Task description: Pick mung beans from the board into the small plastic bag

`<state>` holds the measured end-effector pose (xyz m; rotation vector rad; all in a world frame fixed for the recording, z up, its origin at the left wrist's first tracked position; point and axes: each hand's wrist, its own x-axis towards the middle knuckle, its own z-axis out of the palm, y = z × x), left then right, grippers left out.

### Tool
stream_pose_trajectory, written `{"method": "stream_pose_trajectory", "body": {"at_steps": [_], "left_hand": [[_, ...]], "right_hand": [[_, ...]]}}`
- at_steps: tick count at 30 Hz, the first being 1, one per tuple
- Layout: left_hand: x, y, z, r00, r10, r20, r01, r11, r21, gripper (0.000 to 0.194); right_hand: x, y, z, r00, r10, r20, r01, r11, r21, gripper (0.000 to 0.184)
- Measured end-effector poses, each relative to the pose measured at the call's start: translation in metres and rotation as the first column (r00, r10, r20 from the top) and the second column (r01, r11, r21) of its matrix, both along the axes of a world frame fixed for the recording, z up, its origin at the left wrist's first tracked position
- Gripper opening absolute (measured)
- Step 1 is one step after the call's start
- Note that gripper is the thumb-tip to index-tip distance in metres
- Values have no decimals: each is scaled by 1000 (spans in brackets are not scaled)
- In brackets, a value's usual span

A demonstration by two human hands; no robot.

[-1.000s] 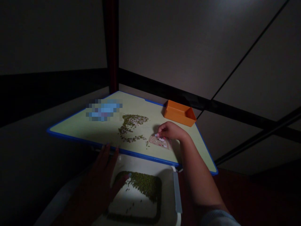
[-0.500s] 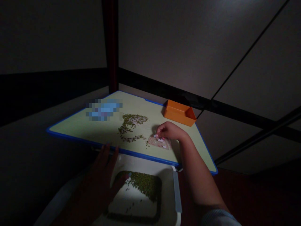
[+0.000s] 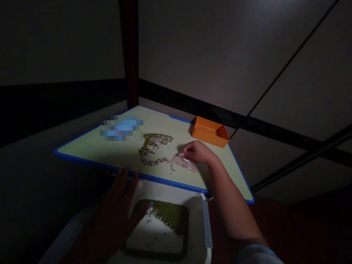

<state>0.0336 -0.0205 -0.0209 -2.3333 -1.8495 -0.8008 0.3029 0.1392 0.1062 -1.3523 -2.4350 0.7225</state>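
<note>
My right hand (image 3: 195, 151) is closed in a pinch on the upper edge of a clear half-round protractor (image 3: 184, 163), which lies low over the pale tabletop (image 3: 115, 148). Just left of the protractor, small green beans (image 3: 158, 139) are spread in a curved patch, with a few strays near its edge. In shadow, my left hand (image 3: 117, 207) has its fingers spread up to the table's blue front edge. Its thumb reaches over a white bin (image 3: 196, 212) below, where more green beans (image 3: 170, 214) lie heaped on the bottom.
An orange open box (image 3: 210, 132) stands at the table's back right. Toward the back left lies a blue item (image 3: 122, 127), blurred out by pixelation. Cabinet-like panels (image 3: 192, 55) rise behind the table.
My right hand and the protractor have shifted slightly left and away from me, toward the beans. My left hand stays where it was.
</note>
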Motion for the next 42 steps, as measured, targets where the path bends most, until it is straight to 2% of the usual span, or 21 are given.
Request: {"method": "stream_pose_trajectory", "body": {"at_steps": [3, 10, 21, 28, 32, 35, 42], "left_hand": [[0, 0, -1, 1000, 4, 11, -4, 1000, -1, 88], [-1, 0, -2, 1000, 2, 9, -2, 1000, -12, 88], [3, -4, 10, 1000, 27, -1, -27, 994, -110, 84], [4, -4, 15, 1000, 25, -15, -27, 993, -113, 82], [3, -2, 11, 1000, 29, -12, -30, 993, -115, 82], [1, 0, 4, 999, 23, -30, -25, 997, -66, 84], [0, -1, 3, 998, 7, -60, -8, 1000, -23, 84]], "right_hand": [[-1, 0, -1, 999, 44, -29, -45, 999, -14, 18], [0, -3, 4, 994, 91, -53, -98, 985, -141, 15], [2, -4, 8, 994, 74, -86, -92, 969, -230, 15], [2, -6, 9, 994, 87, -69, -102, 959, -265, 11], [2, -6, 9, 989, 86, -124, -117, 955, -271, 16], [1, -9, 10, 982, 106, -153, -149, 942, -301, 18], [-13, -19, 10, 977, 200, -78, -215, 917, -336, 23]]}}
